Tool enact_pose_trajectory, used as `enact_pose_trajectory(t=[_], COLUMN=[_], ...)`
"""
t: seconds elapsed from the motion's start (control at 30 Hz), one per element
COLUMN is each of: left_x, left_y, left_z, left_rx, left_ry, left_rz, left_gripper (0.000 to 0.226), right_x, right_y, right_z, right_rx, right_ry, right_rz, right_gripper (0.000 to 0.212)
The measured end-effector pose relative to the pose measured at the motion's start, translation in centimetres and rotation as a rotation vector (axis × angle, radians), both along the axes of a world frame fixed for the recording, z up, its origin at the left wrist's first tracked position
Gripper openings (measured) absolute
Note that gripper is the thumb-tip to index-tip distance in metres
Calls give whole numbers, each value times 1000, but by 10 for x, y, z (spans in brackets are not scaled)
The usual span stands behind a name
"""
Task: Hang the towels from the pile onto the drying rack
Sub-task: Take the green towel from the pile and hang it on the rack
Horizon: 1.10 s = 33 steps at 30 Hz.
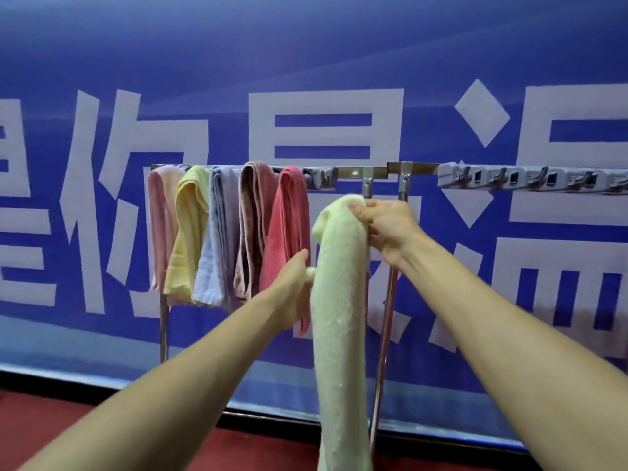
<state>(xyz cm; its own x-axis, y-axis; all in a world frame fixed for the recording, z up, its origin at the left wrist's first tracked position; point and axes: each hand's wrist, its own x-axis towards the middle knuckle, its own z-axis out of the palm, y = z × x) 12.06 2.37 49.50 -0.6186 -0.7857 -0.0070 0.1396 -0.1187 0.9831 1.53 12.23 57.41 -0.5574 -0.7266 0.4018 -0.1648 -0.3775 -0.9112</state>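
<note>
A long pale green towel (339,300) hangs down in front of me, folded over at the top. My right hand (387,226) grips its top fold just below the rack's bar. My left hand (292,283) holds the towel's left edge lower down. The metal drying rack (356,172) stands against the wall. Several towels hang on its left part: a pink towel (159,226), a yellow towel (188,232), a lilac towel (219,236), a dusty rose towel (253,226) and a coral red towel (287,229). The pile is out of view.
A blue banner wall (306,45) with large white characters stands right behind the rack. A grey hook rail (530,178) runs off to the right. The rack's legs (384,334) reach down to a red floor (68,430). The bar to the right of the coral towel is bare.
</note>
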Motion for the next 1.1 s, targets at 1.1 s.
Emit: enact_pose_trajectory(t=[1.1], left_x=[-44], left_y=[70], left_z=[73], left_rx=[-653], left_ry=[112], left_rz=[-36], left_gripper=[47], right_x=[-62], right_y=[48], right_z=[-14], right_rx=[257], right_ry=[191], right_rz=[77], right_gripper=[43])
